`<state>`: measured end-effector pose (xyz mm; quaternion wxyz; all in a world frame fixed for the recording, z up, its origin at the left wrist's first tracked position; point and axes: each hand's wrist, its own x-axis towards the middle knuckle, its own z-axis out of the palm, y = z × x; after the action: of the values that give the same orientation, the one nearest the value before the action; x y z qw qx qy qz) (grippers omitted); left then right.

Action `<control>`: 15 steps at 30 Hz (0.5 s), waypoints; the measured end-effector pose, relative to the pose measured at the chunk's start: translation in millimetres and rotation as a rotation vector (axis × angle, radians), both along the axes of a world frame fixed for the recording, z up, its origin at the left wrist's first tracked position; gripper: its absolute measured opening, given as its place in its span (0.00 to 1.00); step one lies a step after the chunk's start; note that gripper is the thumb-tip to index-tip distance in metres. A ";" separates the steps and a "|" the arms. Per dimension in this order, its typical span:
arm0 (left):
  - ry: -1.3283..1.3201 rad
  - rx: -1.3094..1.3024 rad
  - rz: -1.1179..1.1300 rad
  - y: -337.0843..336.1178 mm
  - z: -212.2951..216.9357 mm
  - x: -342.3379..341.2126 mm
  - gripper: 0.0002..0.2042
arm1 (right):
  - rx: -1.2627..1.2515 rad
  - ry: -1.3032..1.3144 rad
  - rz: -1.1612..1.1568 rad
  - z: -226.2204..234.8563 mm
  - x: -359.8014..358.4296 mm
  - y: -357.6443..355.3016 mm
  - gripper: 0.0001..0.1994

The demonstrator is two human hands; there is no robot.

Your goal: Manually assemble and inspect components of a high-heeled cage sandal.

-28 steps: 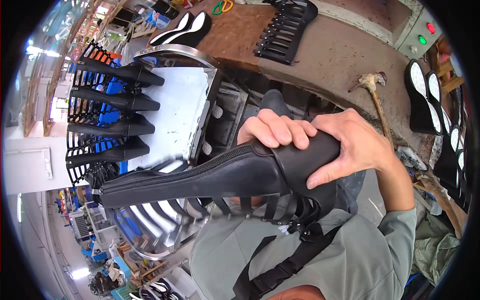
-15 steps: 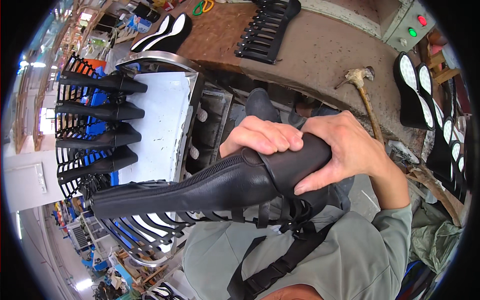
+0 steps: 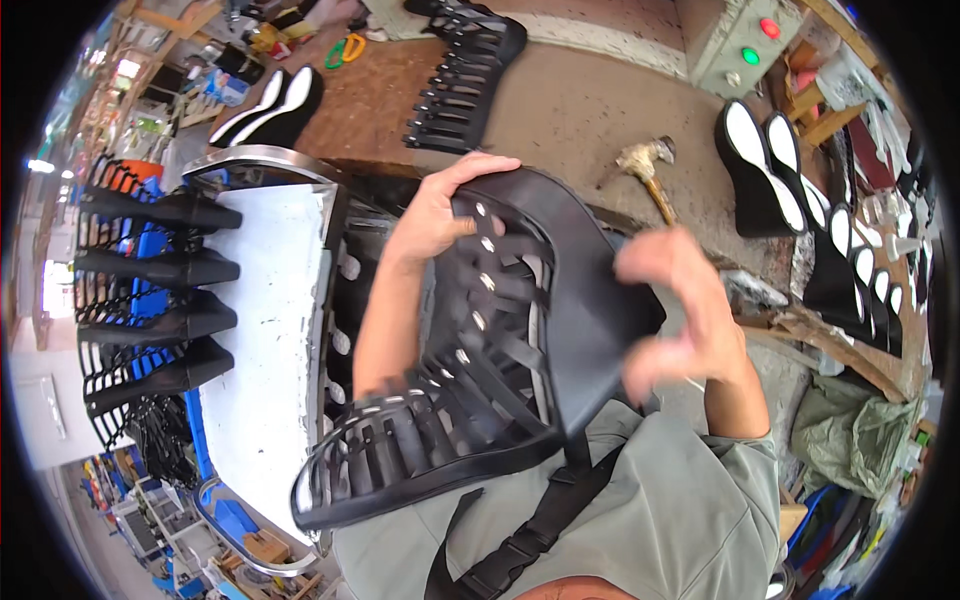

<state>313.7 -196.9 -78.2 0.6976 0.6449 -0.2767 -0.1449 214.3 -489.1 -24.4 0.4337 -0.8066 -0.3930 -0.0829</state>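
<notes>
A tall black strappy wedge boot (image 3: 585, 290) is held in front of my body, with its strapped shaft running down to the lower left. Metal studs line its straps. My left hand (image 3: 440, 215) grips the far end of the boot, fingers over the edge and thumb among the straps. Beside the pointed wedge on the right, my right hand (image 3: 690, 315) is smeared by motion. Its thumb and fingers are spread apart in a curve with nothing visibly between them.
Several black boots (image 3: 165, 265) lie on a white-topped stand (image 3: 270, 340) at left. Across the brown bench (image 3: 570, 110) are another strappy boot (image 3: 465, 85), a hammer (image 3: 650, 170), green-and-orange scissors (image 3: 345, 50) and wedge soles (image 3: 760, 165). A control box with buttons (image 3: 755, 45) stands at far right.
The boot has been turned from its zipped side to its strapped side. My left hand has shifted to its far end, while my right hand has come off the boot toward the right.
</notes>
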 end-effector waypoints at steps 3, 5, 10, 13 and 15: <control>-0.349 0.206 0.014 -9.2 26.4 -6.8 0.28 | -0.030 0.443 -0.267 -15.4 1.7 20.6 0.47; -0.377 0.249 0.020 -9.6 51.1 -12.9 0.30 | 0.293 0.955 -0.045 -16.7 3.7 27.1 0.49; -0.556 0.581 0.105 -27.8 93.0 -36.8 0.42 | 0.331 0.905 -0.085 -20.6 -8.4 31.4 0.55; -0.620 0.735 0.181 -27.1 98.6 -46.8 0.46 | 0.170 0.825 -0.140 -6.8 -13.2 35.6 0.59; -0.698 0.780 0.208 -26.4 93.8 -45.2 0.45 | 0.180 0.863 -0.146 -10.7 -15.3 37.9 0.59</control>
<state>268.5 -223.2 15.6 0.2832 0.8902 -0.3525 0.0560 199.1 -451.1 -35.0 0.6195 -0.7519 -0.1093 0.1971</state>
